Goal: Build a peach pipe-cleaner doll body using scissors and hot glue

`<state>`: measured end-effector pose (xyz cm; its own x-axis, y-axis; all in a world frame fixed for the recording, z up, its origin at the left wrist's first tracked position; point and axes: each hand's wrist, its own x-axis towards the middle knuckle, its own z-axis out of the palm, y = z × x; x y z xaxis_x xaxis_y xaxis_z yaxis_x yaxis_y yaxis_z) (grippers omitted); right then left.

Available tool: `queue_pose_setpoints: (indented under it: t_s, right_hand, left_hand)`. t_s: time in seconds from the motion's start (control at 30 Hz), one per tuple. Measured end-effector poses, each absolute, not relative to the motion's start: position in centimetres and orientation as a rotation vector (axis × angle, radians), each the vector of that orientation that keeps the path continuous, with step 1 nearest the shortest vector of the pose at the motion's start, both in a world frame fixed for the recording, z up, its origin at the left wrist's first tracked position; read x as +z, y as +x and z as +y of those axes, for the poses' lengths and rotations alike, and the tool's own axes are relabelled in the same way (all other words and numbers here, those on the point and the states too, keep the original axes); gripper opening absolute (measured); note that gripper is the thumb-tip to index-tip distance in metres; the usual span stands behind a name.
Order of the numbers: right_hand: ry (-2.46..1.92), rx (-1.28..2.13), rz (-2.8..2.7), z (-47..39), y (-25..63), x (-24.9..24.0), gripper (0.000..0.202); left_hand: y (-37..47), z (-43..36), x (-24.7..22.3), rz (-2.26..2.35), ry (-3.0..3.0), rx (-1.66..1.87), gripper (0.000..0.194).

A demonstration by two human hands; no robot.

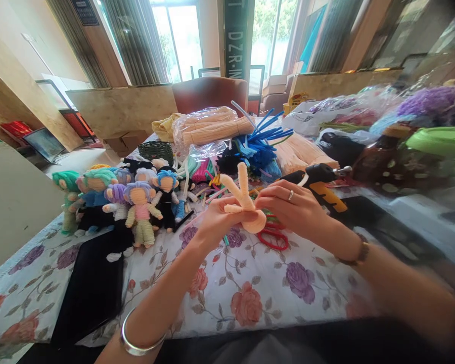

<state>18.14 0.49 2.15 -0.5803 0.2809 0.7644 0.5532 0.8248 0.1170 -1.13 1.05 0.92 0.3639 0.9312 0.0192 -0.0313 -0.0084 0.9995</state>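
Observation:
A peach pipe-cleaner doll body [254, 221] is held over the table, its round head down and two legs pointing up. My left hand [215, 220] is closed around its middle, thumb across the front. From the other side, the pinched fingers of my right hand [299, 206] meet the doll near its body; the exact spot they grip is partly hidden. Below the doll lie scissors with red handles [273, 241]. To the left stand several finished pipe-cleaner dolls [142, 210] with coloured hair.
A black and orange glue gun [322, 182] lies beyond my right hand. Behind are wrapped peach pipe cleaners [212, 129] and a blue bundle [261, 144]. A flat black panel [93, 283] lies at left on the floral tablecloth [246, 303]. Bags and a green lid [440, 141] crowd the right.

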Motion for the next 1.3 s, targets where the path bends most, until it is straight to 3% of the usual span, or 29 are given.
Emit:
queue_pose_setpoints:
  t_s: [0.2,0.5,0.7,0.9,1.3]
  right_hand:
    - [-0.744,-0.191,-2.115,0.8,17.8,2.5,0.021]
    - [-0.907,0.408,-2.005,1.1,18.6,2.9,0.008]
    - [-0.775,0.455,-2.021,1.3,19.0,3.5,0.013]
    - [-0.623,0.486,-2.022,1.4,19.0,3.4,0.010]
    - [-0.712,0.495,-2.085,1.4,18.9,2.7,0.010]
  left_hand:
    - [-1.2,0.7,1.1,0.988,1.597,0.956,0.021]
    - [-1.0,0.7,0.9,0.807,1.449,0.868,0.020]
    - [-0.7,0.7,1.1,0.715,1.265,0.818,0.018]
    - [-0.7,0.3,1.6,0.663,1.149,0.772,0.031]
    - [-0.5,0.2,1.6,0.721,1.141,0.949,0.033]
